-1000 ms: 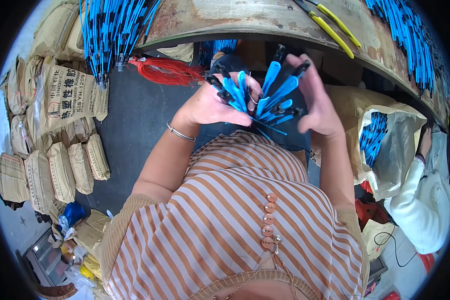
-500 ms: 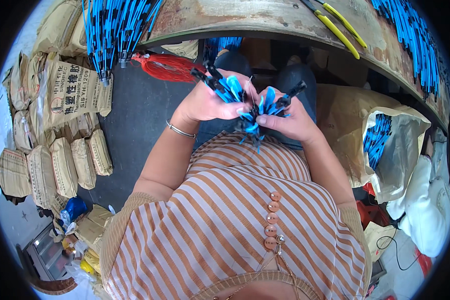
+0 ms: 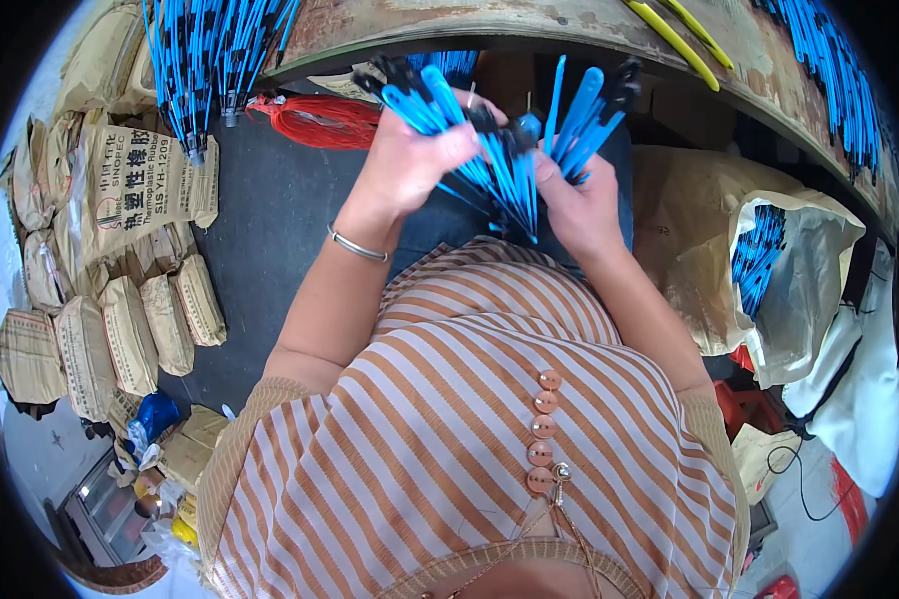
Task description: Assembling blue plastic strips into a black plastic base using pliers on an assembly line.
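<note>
My left hand [image 3: 418, 160] is closed around a bunch of slim blue strips with black pieces on them [image 3: 505, 180]. Its thumb presses across them, and a metal bangle circles that wrist. Opposite it, my right hand [image 3: 576, 205] is closed on more blue strips [image 3: 581, 105], thumb toward the middle of the bunch. The strips fan up and outward between both hands, and their lower ends converge near my lap. Blur and fingers hide how the black pieces join the strips.
Blue-and-black strips hang over the curved worktable [image 3: 449, 20] at left and right. Yellow-handled pliers [image 3: 674, 42] lie on it. Red strands [image 3: 320, 122] hang below its edge. A paper sack [image 3: 684, 250] with blue strips stands right; packed paper bags [image 3: 125, 334] are stacked left.
Both hands have risen a little toward the table edge. More of the blue strips now show, spread wider between the hands. My view has shifted slightly.
</note>
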Available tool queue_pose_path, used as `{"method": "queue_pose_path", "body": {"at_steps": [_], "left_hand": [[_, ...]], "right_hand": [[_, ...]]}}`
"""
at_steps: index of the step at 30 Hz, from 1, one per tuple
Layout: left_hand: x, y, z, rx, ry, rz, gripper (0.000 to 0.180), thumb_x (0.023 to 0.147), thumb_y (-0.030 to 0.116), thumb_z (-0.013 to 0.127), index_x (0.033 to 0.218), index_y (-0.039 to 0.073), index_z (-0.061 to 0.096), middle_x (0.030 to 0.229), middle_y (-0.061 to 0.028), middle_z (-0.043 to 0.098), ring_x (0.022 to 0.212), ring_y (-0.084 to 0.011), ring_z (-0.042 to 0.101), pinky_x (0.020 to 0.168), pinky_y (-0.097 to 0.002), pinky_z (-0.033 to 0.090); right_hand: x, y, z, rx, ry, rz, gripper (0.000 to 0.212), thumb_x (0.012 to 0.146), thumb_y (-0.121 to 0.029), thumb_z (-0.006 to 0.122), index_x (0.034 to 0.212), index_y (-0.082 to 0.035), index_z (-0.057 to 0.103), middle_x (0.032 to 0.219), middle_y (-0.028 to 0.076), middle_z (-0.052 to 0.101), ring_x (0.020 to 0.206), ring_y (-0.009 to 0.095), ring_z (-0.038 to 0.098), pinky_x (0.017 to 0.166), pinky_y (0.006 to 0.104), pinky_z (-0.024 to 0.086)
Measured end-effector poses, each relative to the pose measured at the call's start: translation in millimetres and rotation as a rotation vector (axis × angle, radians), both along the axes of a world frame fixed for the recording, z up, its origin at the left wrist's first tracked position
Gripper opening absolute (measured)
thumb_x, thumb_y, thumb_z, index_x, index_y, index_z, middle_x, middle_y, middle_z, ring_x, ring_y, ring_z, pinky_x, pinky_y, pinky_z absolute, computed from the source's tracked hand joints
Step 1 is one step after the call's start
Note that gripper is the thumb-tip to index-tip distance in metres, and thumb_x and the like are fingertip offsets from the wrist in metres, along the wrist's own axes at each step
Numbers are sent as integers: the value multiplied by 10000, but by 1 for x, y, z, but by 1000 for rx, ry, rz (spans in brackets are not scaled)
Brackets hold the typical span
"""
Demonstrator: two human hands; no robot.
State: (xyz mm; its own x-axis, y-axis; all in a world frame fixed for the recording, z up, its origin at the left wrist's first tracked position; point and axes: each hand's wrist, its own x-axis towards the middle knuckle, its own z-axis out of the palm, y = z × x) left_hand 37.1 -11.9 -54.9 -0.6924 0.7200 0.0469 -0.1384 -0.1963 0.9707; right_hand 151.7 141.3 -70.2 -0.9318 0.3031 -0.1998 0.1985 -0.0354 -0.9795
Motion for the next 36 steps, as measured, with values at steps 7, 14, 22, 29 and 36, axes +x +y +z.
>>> {"method": "queue_pose_path", "body": {"at_steps": [7, 14, 22, 29, 36], "left_hand": [[1, 6, 4, 36, -209, 89, 315, 761, 160, 691, 999, -18, 585, 904, -104, 631, 806, -174, 615, 718, -304, 508], [2, 9, 15, 66, -101, -90, 255, 756, 104, 691, 966, -19, 616, 856, -85, 641, 764, -155, 620, 678, -288, 504], [-1, 20, 12, 23, -126, -103, 204, 734, 65, 696, 908, -22, 635, 786, -70, 636, 698, -128, 597, 644, -265, 488], [-5, 11, 21, -218, 157, -326, 384, 693, 291, 709, 874, -39, 631, 864, -128, 637, 782, -199, 602, 700, -313, 479], [2, 11, 20, -166, 87, -205, 255, 682, 206, 701, 751, -30, 631, 776, -131, 631, 724, -223, 603, 673, -307, 480]], "right_hand": [[2, 15, -4, -121, 64, 128, 361, 755, -224, 715, 994, -4, 558, 865, 46, 603, 761, 88, 537, 721, 241, 452], [12, 32, -4, -404, 275, 429, 637, 667, -46, 612, 1264, -24, 392, 1132, 48, 524, 992, 124, 514, 860, 285, 425], [-3, 35, -10, -589, 156, 220, 736, 619, -84, 722, 1279, -27, 403, 1136, 29, 530, 1040, 143, 509, 915, 300, 403], [1, 45, 7, -224, 172, 523, 512, 654, -236, 732, 1064, 4, 542, 1049, 62, 566, 957, 160, 535, 864, 302, 414], [4, 33, 5, -368, 40, 305, 365, 665, -204, 744, 916, 4, 579, 875, 37, 592, 822, 126, 548, 752, 271, 434]]}}
